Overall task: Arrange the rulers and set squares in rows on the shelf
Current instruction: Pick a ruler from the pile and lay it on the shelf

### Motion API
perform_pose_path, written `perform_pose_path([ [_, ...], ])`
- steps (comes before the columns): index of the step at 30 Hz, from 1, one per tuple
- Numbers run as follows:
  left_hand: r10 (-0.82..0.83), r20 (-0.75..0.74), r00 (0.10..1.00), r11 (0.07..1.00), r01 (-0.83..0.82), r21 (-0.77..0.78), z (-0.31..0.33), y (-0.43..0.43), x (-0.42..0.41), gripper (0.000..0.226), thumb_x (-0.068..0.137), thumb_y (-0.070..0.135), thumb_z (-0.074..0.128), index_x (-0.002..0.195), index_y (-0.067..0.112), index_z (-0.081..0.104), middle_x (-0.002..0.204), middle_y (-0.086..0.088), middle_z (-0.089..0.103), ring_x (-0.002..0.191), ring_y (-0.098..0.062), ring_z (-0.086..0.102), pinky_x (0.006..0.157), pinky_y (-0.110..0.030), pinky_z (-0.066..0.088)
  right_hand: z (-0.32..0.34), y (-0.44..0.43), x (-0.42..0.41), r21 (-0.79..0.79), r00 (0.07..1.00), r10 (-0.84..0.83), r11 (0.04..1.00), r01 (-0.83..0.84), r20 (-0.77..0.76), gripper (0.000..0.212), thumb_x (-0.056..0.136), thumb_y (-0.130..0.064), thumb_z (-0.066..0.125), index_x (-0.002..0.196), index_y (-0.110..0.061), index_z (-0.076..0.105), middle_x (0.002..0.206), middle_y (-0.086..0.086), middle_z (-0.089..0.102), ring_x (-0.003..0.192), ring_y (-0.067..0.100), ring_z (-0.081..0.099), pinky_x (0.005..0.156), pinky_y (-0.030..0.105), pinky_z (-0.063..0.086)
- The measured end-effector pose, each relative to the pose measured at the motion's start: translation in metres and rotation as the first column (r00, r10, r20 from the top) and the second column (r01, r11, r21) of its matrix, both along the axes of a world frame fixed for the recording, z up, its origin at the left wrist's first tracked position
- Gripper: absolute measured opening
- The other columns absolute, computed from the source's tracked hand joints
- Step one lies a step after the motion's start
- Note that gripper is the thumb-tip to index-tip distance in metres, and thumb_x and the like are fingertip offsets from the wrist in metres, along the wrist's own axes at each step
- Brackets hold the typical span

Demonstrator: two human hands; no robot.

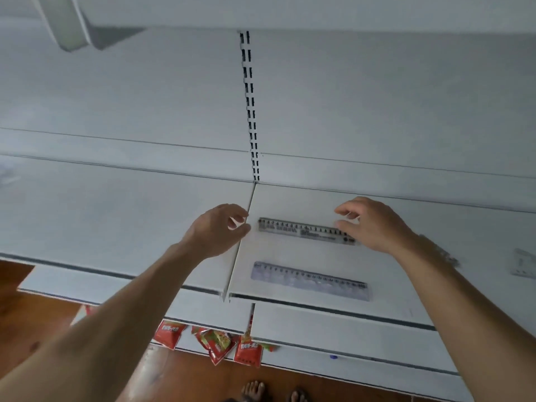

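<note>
Here, your left hand [216, 230] hovers just beside the left end of the far ruler [304, 230] on the white shelf [290, 198], its fingers [236, 210] loosely curled and holding nothing. Your right hand [374, 221] is at that ruler's right end, thumb lying on it. Whether those curled fingers pinch it, you cannot tell, given the blur. A second ruler [310, 281] lies parallel, nearer the front edge, and a set square [523, 264] sits far right.
</note>
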State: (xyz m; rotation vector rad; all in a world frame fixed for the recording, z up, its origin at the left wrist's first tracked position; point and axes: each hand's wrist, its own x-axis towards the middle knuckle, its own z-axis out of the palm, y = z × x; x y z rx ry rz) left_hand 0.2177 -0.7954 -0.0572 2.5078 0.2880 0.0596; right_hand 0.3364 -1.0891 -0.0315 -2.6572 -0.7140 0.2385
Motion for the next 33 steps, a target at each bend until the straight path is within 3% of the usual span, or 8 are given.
perform_pose_path([
  [3,0.099,-0.004,0.995,0.988,-0.097,0.118,0.008,-0.003,-0.028,0.023,0.086,0.041,0.062,0.108,0.032,0.064,0.097,0.018,0.062,0.084,-0.003,0.059,0.073,-0.023,0.045,-0.007,0.031,-0.003,0.028,0.997,0.054,0.998,-0.056,0.048,0.028,0.088,-0.039,0.061,0.113,-0.025,0.065,0.115,-0.006,0.061,0.103,0.013,0.058,0.087,0.031,0.045],
  [11,0.304,-0.051,0.951,0.909,-0.273,0.314,0.023,0.045,-0.135,0.035,0.091,0.047,0.052,0.122,0.031,0.057,0.113,0.013,0.061,0.101,-0.011,0.059,0.079,-0.029,0.05,-0.011,0.16,-0.058,0.059,0.958,0.282,0.957,-0.285,0.052,0.032,0.09,-0.04,0.057,0.118,-0.024,0.063,0.123,-0.004,0.059,0.108,0.018,0.057,0.089,0.03,0.043],
  [16,0.421,-0.03,0.907,0.86,-0.388,0.33,0.025,0.114,-0.217,0.037,0.091,0.049,0.051,0.123,0.031,0.057,0.117,0.013,0.062,0.104,-0.011,0.06,0.081,-0.03,0.053,-0.003,0.258,-0.116,0.058,0.912,0.4,0.912,-0.406,0.091,0.034,0.09,-0.042,0.057,0.12,-0.025,0.062,0.124,-0.004,0.058,0.113,0.017,0.055,0.094,0.031,0.044],
  [21,0.562,-0.023,0.827,0.783,-0.522,0.338,0.024,0.201,-0.312,0.04,0.09,0.054,0.051,0.124,0.034,0.056,0.117,0.014,0.062,0.097,-0.01,0.062,0.069,-0.021,0.046,0.003,0.374,-0.197,0.075,0.861,0.502,0.858,-0.508,0.087,0.038,0.091,-0.043,0.056,0.123,-0.024,0.059,0.128,-0.006,0.056,0.117,0.015,0.052,0.095,0.03,0.041],
  [27,0.678,-0.03,0.735,0.7,-0.632,0.331,0.033,0.284,-0.404,0.042,0.088,0.05,0.049,0.125,0.032,0.057,0.121,0.011,0.061,0.106,-0.013,0.059,0.084,-0.029,0.052,0.015,0.487,-0.278,0.084,0.797,0.599,0.792,-0.604,0.076,0.041,0.091,-0.045,0.054,0.126,-0.025,0.056,0.13,-0.006,0.055,0.117,0.015,0.052,0.095,0.032,0.043],
  [33,0.702,0.022,0.712,0.675,-0.676,0.296,0.031,0.343,-0.424,0.04,0.091,0.048,0.051,0.125,0.028,0.057,0.12,0.009,0.061,0.106,-0.013,0.058,0.085,-0.028,0.052,0.018,0.562,-0.298,0.046,0.763,0.642,0.762,-0.646,0.076,0.043,0.091,-0.046,0.054,0.129,-0.024,0.054,0.132,-0.005,0.053,0.117,0.016,0.052,0.094,0.033,0.043],
])
